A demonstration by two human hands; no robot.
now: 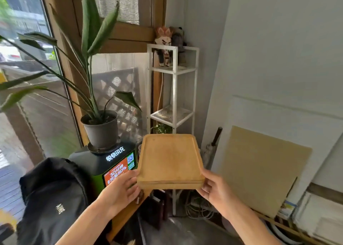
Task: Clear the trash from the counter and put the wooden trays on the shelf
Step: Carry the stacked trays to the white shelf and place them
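Observation:
A stack of wooden trays (169,157) is held level in the air in front of me. My left hand (120,189) grips its near left corner and my right hand (213,186) grips its near right corner. Just beyond the trays stands a white metal shelf (174,96) in the corner. Its middle mesh level (171,115) is bare and sits above the far edge of the trays. The lower part of the shelf is hidden behind the trays.
A potted plant (101,127) stands on a green and black charging kiosk (111,163) to the left. A black backpack (53,194) lies at lower left. Two dolls (167,44) sit atop the shelf. Boards (263,168) lean on the right wall; cables (200,207) lie below.

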